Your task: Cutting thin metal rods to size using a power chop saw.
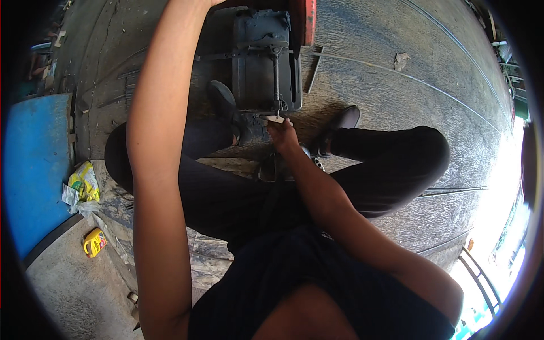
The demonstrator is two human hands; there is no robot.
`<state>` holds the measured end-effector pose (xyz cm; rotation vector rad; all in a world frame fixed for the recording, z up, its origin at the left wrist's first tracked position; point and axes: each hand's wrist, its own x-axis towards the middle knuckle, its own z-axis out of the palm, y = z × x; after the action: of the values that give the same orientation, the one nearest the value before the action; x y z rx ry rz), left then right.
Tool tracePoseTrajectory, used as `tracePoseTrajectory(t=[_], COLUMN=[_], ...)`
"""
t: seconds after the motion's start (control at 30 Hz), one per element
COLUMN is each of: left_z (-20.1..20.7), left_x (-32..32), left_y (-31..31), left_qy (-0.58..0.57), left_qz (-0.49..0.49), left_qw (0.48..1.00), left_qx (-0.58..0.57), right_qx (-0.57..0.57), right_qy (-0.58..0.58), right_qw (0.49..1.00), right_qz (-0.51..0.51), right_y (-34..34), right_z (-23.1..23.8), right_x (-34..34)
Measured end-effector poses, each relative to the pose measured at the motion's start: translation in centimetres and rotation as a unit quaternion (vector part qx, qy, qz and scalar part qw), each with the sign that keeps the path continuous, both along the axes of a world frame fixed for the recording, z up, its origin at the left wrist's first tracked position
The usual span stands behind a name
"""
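Between my feet stands a dark metal machine base [243, 79] with a long threaded rod [276, 73] running along it toward me. At the rod's near end is a crank handle [274, 119] with a pale, flat face. My right hand [281, 136] has its fingers closed around this handle. My left arm reaches far forward past the machine's left side. Only the wrist and a sliver of my left hand [211, 1] show at the top edge; its fingers are cut off. A red metal part [309, 22] rises at the machine's far right.
My shoes [344, 119] flank the machine. A thin metal bar [315, 69] lies to its right, and long rods [442, 85] cross the floor. At left are a blue panel [37, 170], a yellow bag [85, 182] and a yellow jug [94, 243].
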<state>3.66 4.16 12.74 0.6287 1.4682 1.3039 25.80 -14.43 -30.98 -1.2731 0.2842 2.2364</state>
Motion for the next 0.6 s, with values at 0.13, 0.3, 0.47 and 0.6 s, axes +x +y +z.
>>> tracePoseTrajectory(t=[0.13, 0.3, 0.47, 0.6], left_z=[-0.2, 0.0, 0.3, 0.0], left_x=[0.2, 0.2, 0.3, 0.4], left_y=[0.0, 0.0, 0.1, -0.5], left_qy=[0.010, -0.005, 0.000, 0.010], left_qz=[-0.005, -0.004, 0.007, -0.011], left_qw=[0.999, 1.000, 1.000, 0.999], left_qx=[0.043, 0.025, 0.010, 0.041], right_qx=[-0.079, -0.048, 0.459, 0.508], right_qy=[0.019, -0.174, -0.531, -0.478], right_qw=[0.992, 0.982, 0.638, 0.592], right_qz=[-0.101, 0.050, 0.319, 0.404], right_y=[0.9, 0.3, -1.5, 1.0], right_z=[-1.8, 0.0, 5.3, 7.6], right_x=[-1.6, -1.9, -1.6, -1.0])
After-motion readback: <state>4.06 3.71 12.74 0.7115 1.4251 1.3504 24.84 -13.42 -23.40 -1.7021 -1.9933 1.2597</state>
